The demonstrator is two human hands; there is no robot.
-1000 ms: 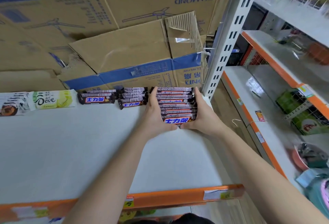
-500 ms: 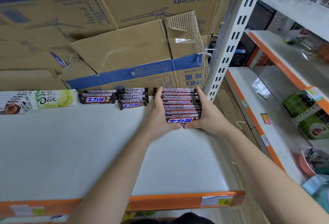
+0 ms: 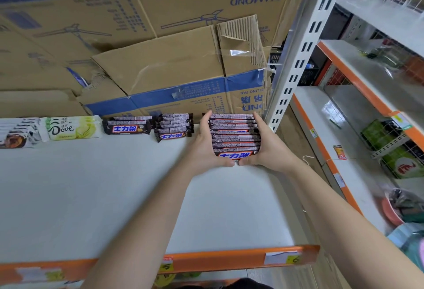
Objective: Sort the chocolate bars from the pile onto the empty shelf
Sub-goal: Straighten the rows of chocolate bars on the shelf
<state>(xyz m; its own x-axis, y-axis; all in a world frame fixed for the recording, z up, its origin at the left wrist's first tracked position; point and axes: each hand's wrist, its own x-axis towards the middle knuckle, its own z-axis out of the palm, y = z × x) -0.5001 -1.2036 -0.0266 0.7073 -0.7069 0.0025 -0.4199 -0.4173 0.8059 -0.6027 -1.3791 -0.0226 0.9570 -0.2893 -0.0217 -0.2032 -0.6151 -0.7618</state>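
- The person's left hand [image 3: 207,145] and right hand [image 3: 267,148] press in from either side on a row of dark chocolate bars [image 3: 235,136], so both hands are clamped on that one bundle.
- The bundle sits at the back right corner of the white shelf [image 3: 103,197], the bars lined up one behind another, running from the thumbs back toward the cardboard boxes [image 3: 160,64].
- The thumbs meet, or nearly meet, under the front bar, whose blue and red label faces up; whether the thumb tips touch cannot be told.
- To the left of the left hand, a short stack of the same dark bars [image 3: 174,128] lies on the shelf, close to the hand but apart from it.
- Further left lies another small stack of dark bars [image 3: 127,127], then a pale green Dove bar [image 3: 71,128], and at the far left edge a stack of white-wrapped bars [image 3: 19,132].
- All these groups lie along the back edge of the shelf, against the boxes.
- The white slotted upright [image 3: 298,59] of the rack rises just right of the held bundle.
- The orange front strip [image 3: 229,260] of the shelf carries price labels.
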